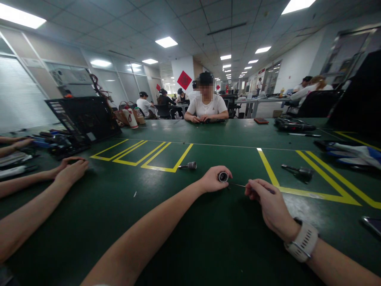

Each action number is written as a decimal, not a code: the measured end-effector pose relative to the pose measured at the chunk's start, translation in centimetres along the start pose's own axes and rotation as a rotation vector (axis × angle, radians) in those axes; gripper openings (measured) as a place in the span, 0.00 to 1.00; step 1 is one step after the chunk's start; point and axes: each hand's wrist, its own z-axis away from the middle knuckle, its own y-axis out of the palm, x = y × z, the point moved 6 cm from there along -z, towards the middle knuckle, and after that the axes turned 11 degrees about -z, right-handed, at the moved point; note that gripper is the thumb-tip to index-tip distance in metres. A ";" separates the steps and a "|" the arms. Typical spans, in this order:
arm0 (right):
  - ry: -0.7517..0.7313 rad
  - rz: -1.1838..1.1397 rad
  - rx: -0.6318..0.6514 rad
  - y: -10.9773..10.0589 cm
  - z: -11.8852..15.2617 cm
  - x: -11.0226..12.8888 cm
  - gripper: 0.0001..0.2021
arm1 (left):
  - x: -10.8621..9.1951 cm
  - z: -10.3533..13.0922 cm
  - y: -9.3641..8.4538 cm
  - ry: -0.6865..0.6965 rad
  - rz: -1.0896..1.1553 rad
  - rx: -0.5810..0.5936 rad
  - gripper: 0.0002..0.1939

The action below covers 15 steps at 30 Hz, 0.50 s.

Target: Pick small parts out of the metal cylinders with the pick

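A short, hollow, round metal part [223, 177] is gripped in my left hand [210, 180], its open end facing me. My right hand [266, 197], with a light watch on its wrist, pinches a thin metal tool [239, 185] like a pick or slim screwdriver. The tool points left toward the round part; whether its tip touches is too small to tell. A tiny dark piece [228, 188] lies just under my left fingers. Left of that hand, a metal shaft with a knurled head [190, 165] lies on the green table [178, 226].
Yellow tape [269, 171] marks areas on the table. A second shafted part [302, 172] lies right, with gloves [354, 153] farther right. A co-worker's hands [71, 169] are at left. Another person [206, 105] sits opposite. A dark case [293, 123] is at the back.
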 end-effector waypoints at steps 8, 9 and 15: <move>0.005 -0.046 -0.004 0.0 0.2 0.3 0.11 | 0.0 0.1 0.6 -0.020 0.045 0.114 0.06; 0.001 -0.063 -0.014 -0.1 0.2 0.3 0.10 | 0.1 0.1 0.7 -0.028 0.047 0.118 0.07; -0.059 -0.157 -0.032 -0.4 0.3 0.9 0.10 | 0.5 0.1 -0.1 -0.059 -0.055 -0.042 0.11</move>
